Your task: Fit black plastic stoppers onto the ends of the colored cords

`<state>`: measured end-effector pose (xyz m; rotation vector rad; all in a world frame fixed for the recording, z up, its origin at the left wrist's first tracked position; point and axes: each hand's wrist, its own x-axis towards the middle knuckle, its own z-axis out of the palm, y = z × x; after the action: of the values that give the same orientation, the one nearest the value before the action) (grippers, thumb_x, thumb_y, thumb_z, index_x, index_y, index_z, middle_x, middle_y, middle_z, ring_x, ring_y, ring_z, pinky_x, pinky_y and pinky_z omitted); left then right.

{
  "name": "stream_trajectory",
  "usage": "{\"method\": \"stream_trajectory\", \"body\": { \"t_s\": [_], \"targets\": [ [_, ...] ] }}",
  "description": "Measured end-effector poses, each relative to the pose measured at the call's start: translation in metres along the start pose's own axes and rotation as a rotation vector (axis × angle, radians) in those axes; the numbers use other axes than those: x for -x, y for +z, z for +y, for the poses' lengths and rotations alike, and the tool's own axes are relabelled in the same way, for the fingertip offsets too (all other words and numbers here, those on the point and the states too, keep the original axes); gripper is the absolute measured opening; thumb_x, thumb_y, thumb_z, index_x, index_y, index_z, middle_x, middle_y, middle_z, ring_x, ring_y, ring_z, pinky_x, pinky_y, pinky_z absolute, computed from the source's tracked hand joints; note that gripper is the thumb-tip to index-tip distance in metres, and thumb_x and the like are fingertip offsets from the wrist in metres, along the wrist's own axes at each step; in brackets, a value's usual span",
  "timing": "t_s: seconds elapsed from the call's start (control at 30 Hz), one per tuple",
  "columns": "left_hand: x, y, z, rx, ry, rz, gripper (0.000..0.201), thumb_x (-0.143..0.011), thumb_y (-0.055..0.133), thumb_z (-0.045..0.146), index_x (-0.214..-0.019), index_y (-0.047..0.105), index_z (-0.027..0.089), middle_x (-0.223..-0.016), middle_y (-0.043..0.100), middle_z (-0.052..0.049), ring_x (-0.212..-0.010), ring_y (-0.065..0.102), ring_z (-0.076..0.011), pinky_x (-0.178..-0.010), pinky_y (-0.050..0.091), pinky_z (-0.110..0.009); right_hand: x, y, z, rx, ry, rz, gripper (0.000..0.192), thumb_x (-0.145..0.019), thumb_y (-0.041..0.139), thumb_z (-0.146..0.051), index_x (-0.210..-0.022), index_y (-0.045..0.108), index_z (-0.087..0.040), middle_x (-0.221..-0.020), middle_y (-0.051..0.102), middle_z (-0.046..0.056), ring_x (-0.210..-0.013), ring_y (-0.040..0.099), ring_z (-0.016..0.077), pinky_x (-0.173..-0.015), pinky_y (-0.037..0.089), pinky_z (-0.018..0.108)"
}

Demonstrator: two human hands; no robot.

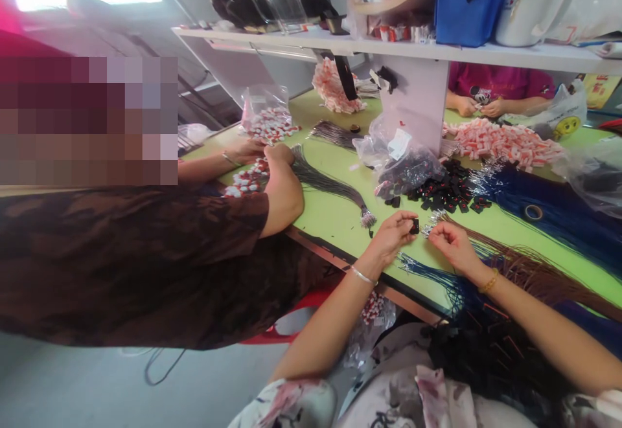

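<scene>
My left hand (394,237) is closed, pinching a small black plastic connector housing (414,226) between thumb and fingers. Just to its right, my right hand (453,245) is also closed, its thumb and forefinger pressed on a thin wire whose silver metal tip (426,229) points at the housing; most of the wire is hidden. The two hands are a short gap apart, over the table's front part. Behind my right hand lies a bundle of brown wires (529,256) with metal ends. Blue wires (427,271) with metal tips lie below it.
A pile of black housings (449,185) lies behind my hands, beside a clear plastic bag (405,166). Dark blue wires (573,211) spread right. At left, a co-worker's arm (284,188) reaches over the green table (335,217). A shelf (321,41) crosses above. Another person sits opposite.
</scene>
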<state>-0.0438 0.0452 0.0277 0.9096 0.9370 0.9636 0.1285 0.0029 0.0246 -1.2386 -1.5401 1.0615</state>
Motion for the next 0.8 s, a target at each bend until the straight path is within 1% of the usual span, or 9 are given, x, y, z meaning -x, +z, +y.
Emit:
{"method": "stream_trajectory", "body": {
  "t_s": [0.03,0.1,0.2,0.27,0.43,0.67,0.8],
  "targets": [
    [0.004,0.002,-0.001,0.107,-0.067,-0.029,0.024,-0.071,0.07,0.023,-0.093,0.062,0.016,-0.082,0.057,-0.002,-0.067,0.054,-0.0091,-0.064,0.046,-0.023,0.001,0.0,-0.002,0.026,-0.003,0.005,0.018,-0.079,0.055,-0.034,-0.073,0.056,-0.017,-0.061,0.05,-0.002,-0.056,0.04,0.0103,-0.052,0.033,0.022],
    [0.011,0.006,-0.005,0.249,-0.144,-0.07,0.026,-0.07,0.072,0.021,-0.093,0.064,0.015,-0.082,0.058,-0.002,-0.067,0.054,-0.0081,-0.063,0.047,-0.021,0.004,-0.001,-0.007,0.078,-0.016,0.011,0.016,-0.078,0.055,-0.032,-0.071,0.056,-0.018,-0.057,0.047,-0.003,-0.052,0.036,0.0093,-0.05,0.03,0.021],
    [0.016,0.009,-0.011,0.35,-0.182,-0.104,0.026,-0.068,0.074,0.017,-0.092,0.064,0.015,-0.082,0.061,-0.003,-0.067,0.056,-0.008,-0.063,0.047,-0.02,0.007,-0.001,-0.01,0.143,-0.034,0.023,0.015,-0.077,0.054,-0.029,-0.067,0.056,-0.018,-0.052,0.04,-0.005,-0.049,0.031,0.0085,-0.048,0.027,0.022],
    [0.018,0.009,-0.015,0.389,-0.184,-0.112,0.027,-0.066,0.076,0.016,-0.091,0.065,0.014,-0.082,0.062,-0.003,-0.069,0.057,-0.0084,-0.064,0.048,-0.019,0.008,-0.001,-0.008,0.169,-0.032,0.031,0.015,-0.077,0.053,-0.028,-0.065,0.055,-0.018,-0.052,0.04,-0.005,-0.048,0.031,0.0084,-0.047,0.026,0.021],
    [0.021,0.009,-0.02,0.44,-0.184,-0.133,0.028,-0.066,0.075,0.016,-0.092,0.066,0.015,-0.081,0.064,-0.003,-0.069,0.057,-0.0088,-0.064,0.047,-0.019,0.008,-0.002,-0.003,0.21,-0.018,0.006,0.017,-0.078,0.05,-0.026,-0.064,0.053,-0.017,-0.055,0.047,-0.004,-0.049,0.036,0.0089,-0.048,0.028,0.021],
    [0.024,0.009,-0.023,0.425,-0.174,-0.135,0.03,-0.065,0.077,0.018,-0.093,0.068,0.015,-0.082,0.063,-0.004,-0.07,0.057,-0.0092,-0.066,0.048,-0.02,0.009,-0.002,0.002,0.258,-0.052,-0.033,0.016,-0.078,0.049,-0.023,-0.063,0.052,-0.018,-0.053,0.047,-0.004,-0.049,0.037,0.0091,-0.048,0.029,0.021],
    [0.025,0.01,-0.023,0.394,-0.161,-0.128,0.031,-0.065,0.078,0.02,-0.093,0.067,0.015,-0.082,0.063,-0.003,-0.069,0.056,-0.0086,-0.065,0.048,-0.02,0.009,-0.002,0.004,0.271,-0.041,-0.03,0.017,-0.077,0.049,-0.023,-0.061,0.051,-0.018,-0.053,0.046,-0.004,-0.049,0.037,0.009,-0.048,0.028,0.021]
  ]
}}
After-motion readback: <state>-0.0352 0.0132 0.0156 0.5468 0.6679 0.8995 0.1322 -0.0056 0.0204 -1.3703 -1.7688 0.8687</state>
